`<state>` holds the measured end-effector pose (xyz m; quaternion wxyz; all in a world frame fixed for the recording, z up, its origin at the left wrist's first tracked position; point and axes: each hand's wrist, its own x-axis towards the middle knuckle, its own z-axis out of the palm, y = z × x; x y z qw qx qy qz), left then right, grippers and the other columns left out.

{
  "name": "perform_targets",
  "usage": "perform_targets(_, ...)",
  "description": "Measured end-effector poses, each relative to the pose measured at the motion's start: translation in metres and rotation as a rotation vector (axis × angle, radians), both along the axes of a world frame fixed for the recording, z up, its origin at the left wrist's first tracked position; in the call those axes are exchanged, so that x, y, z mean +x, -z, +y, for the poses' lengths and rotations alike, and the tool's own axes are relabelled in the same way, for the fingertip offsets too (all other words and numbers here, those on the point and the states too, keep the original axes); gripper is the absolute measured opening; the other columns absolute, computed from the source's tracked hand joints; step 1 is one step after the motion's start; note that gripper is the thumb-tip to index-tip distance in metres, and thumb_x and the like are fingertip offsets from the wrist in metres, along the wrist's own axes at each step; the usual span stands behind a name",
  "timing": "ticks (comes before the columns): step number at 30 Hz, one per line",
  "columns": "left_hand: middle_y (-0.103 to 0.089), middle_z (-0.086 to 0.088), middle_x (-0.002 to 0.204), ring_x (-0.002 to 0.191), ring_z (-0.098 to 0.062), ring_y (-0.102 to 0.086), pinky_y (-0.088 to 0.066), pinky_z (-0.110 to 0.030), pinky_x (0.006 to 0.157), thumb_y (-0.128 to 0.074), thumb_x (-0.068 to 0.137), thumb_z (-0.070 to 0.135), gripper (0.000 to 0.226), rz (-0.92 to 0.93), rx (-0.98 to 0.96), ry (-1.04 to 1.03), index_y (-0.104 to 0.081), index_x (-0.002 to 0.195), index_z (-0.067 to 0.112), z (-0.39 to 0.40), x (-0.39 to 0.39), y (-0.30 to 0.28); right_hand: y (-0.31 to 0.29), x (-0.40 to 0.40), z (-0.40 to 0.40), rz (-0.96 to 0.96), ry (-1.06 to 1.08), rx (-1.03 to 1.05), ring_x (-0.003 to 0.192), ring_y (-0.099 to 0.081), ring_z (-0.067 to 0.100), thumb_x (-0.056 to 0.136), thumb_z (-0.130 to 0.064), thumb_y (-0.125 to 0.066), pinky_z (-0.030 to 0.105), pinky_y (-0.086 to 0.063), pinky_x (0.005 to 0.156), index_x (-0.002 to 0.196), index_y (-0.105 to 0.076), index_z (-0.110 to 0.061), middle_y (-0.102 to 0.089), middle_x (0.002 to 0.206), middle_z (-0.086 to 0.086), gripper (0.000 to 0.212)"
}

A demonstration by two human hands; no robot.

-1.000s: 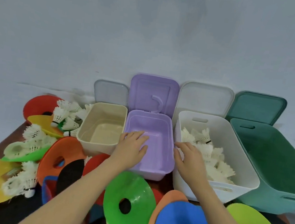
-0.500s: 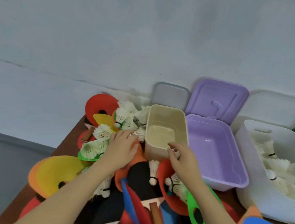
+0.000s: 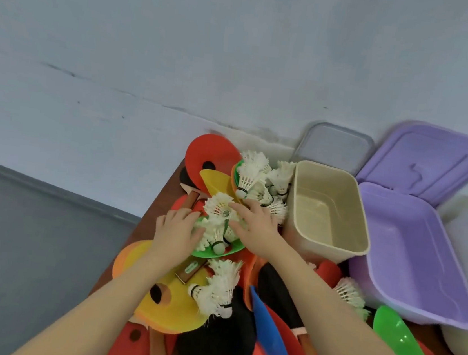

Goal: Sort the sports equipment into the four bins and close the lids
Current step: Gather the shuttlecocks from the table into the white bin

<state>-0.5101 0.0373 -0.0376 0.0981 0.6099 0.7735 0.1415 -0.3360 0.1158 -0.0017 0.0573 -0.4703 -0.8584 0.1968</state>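
Both hands were scooping up the shuttlecock pile (image 3: pixel 217 228) on the green disc cone (image 3: pixel 229 252), left hand (image 3: pixel 174 236) and right hand (image 3: pixel 253 227) with fingers loosely spread against it, nothing properly gripped yet. Next they'd probably need to close around a bunch and carry it right, past the beige bin (image 3: pixel 328 215) and purple bin (image 3: pixel 412 252).

Soft, even, cool-toned light fills the frame, with no glare or hard highlights. Faint shadows lie under the forearms and beneath the purple bin (image 3: pixel 411 258) at right. Detail is slightly smeared throughout, softest at the right edge. Wide-angle distortion slants the wall (image 3: pixel 185 38) seams in the upper left.
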Motion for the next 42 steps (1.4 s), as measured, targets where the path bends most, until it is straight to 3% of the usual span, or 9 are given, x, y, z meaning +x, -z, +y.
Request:
perform_targets(3,-0.049,0.006,0.134,0.122,-0.02,-0.038,-0.022,-0.035,0.096,-0.038,0.098,0.037,0.036,-0.019,0.009,0.022,-0.051,0.13,0.029,0.003,-0.006,0.005,0.011,-0.011,0.003,-0.013,0.004,0.009,0.132,-0.029,0.023,0.096,-0.04,-0.04,0.045,-0.013,0.109,0.138,-0.039,-0.033,-0.03,0.147,-0.002,0.042)
perform_targets(9,-0.059,0.01,0.124,0.113,-0.019,-0.048,-0.025,-0.032,0.087,-0.039,0.099,0.032,0.03,-0.104,0.126,0.006,-0.062,0.119,0.03,0.005,-0.01,0.011,0.016,-0.003,0.005,0.244,0.098,0.188,0.118,-0.046,0.008,0.095,-0.026,-0.048,0.031,-0.015,0.099,0.123,-0.058,-0.02,-0.054,0.128,-0.008,0.03)
perform_targets(15,-0.067,0.001,0.111,0.102,-0.023,-0.059,-0.045,-0.039,0.081,-0.037,0.094,0.037,0.041,-0.165,0.44,0.058,-0.067,0.113,0.017,0.006,-0.006,-0.008,0.003,0.025,-0.007,0.489,0.101,0.24,0.104,-0.057,0.016,0.084,-0.023,-0.068,0.043,-0.043,0.093,0.114,-0.064,-0.012,-0.061,0.112,-0.002,0.032)
perform_targets(20,-0.069,0.002,0.103,0.093,-0.02,-0.062,-0.042,-0.032,0.076,-0.043,0.093,0.033,0.035,-0.15,0.57,0.144,-0.069,0.106,0.014,0.017,0.026,-0.034,-0.015,0.057,-0.019,0.595,0.143,0.277,0.088,-0.055,0.006,0.08,-0.025,-0.064,0.049,-0.047,0.083,0.109,-0.064,-0.012,-0.058,0.103,-0.008,0.031)
perform_targets(24,-0.069,-0.001,0.101,0.092,-0.023,-0.063,-0.049,-0.038,0.076,-0.046,0.093,0.03,0.032,-0.143,0.655,0.219,-0.07,0.106,0.013,0.036,0.071,-0.052,-0.036,0.1,-0.019,0.621,0.2,0.367,0.084,-0.053,0.004,0.08,-0.023,-0.063,0.045,-0.048,0.083,0.107,-0.065,-0.011,-0.059,0.098,-0.007,0.029)
perform_targets(34,-0.069,0.0,0.098,0.085,-0.023,-0.064,-0.05,-0.035,0.073,-0.048,0.091,0.027,0.028,-0.133,0.73,0.404,-0.07,0.103,0.014,0.093,0.251,-0.08,-0.057,0.286,0.003,0.704,0.343,0.452,0.083,-0.054,0.002,0.081,-0.017,-0.067,0.027,-0.045,0.075,0.106,-0.064,-0.011,-0.059,0.098,-0.009,0.025)
perform_targets(38,-0.069,-0.001,0.099,0.086,-0.024,-0.063,-0.05,-0.036,0.073,-0.045,0.092,0.028,0.031,-0.153,0.712,0.478,-0.069,0.104,0.013,0.116,0.336,-0.094,-0.063,0.367,0.022,0.71,0.4,0.466,0.083,-0.054,-0.005,0.083,-0.016,-0.065,0.007,-0.04,0.073,0.107,-0.063,-0.012,-0.059,0.094,-0.008,0.024)
perform_targets(42,-0.069,0.0,0.097,0.086,-0.022,-0.063,-0.046,-0.036,0.075,-0.044,0.091,0.027,0.032,-0.174,0.686,0.536,-0.07,0.102,0.013,0.141,0.416,-0.1,-0.065,0.438,0.04,0.673,0.46,0.484,0.082,-0.054,-0.009,0.084,-0.013,-0.067,0.008,-0.039,0.068,0.107,-0.064,-0.017,-0.058,0.092,-0.012,0.023)
